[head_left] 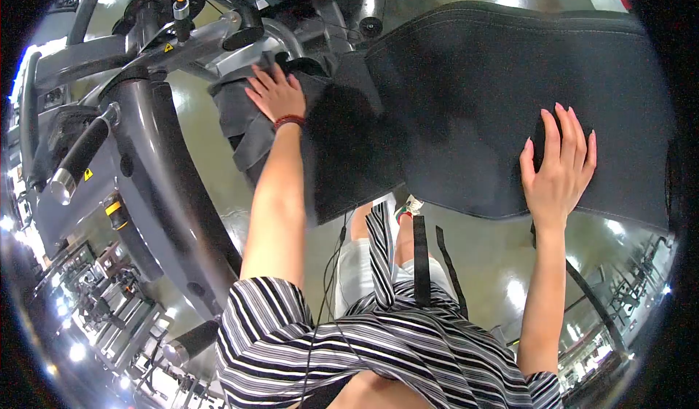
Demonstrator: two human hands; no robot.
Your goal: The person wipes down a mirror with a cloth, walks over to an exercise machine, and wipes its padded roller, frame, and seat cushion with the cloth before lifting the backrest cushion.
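A wide black padded bench (466, 118) with stitched edges stretches across in front of me. My left hand (277, 97), with a dark red bracelet at the wrist, lies on a crumpled dark grey cloth (251, 147) at the bench's left end. Its fingers are spread, pressing on the fabric rather than gripping it. On the right part of the pad rests my right hand (559, 165), palm down and fingers stretched out, holding nothing. Part of the cloth hangs over the bench's left end.
Grey exercise-machine framing (160, 168) rises close on the left, with a black-gripped handle (80, 154) and an orange-topped adjustment pin (181, 7). A thin dark cable (331, 263) hangs before my body. Shiny floor (480, 263) and more gym equipment (124, 321) surround me.
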